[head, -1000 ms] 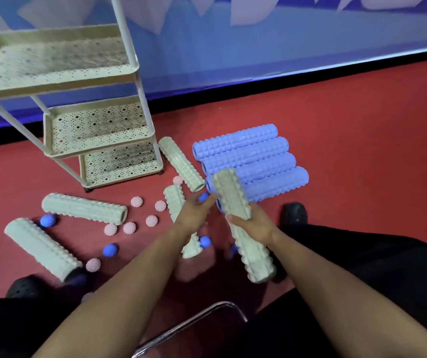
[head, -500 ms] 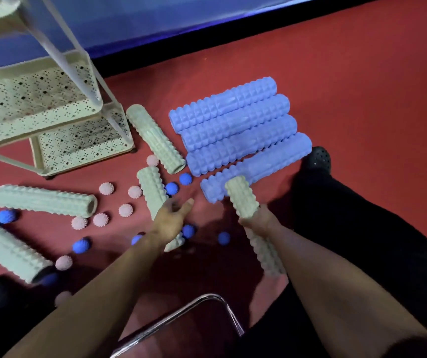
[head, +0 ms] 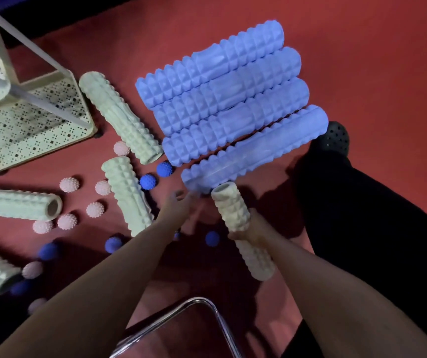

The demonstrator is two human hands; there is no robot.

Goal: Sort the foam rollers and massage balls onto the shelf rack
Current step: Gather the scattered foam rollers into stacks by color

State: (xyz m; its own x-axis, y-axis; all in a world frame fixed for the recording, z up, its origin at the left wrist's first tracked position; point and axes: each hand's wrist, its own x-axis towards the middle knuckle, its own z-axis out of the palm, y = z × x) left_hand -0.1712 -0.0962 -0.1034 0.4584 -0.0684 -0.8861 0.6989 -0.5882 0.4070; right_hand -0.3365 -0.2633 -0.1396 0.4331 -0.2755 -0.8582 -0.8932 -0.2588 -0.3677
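Beside the near end of the blue rollers, my right hand holds a pale green foam roller around its middle, its open end tilted up toward them. Left hand is bare, fingers loosely spread, reaching for the nearest blue roller's end. Judgement: foam, so light, fairly stiff, knobbed surface gives grip; mid-body hold balances it. Shelf rack stands well left of the blue rollers, bottom tray unfilled.

Gym-like room, red sports flooring, scattered foam rollers, massage balls
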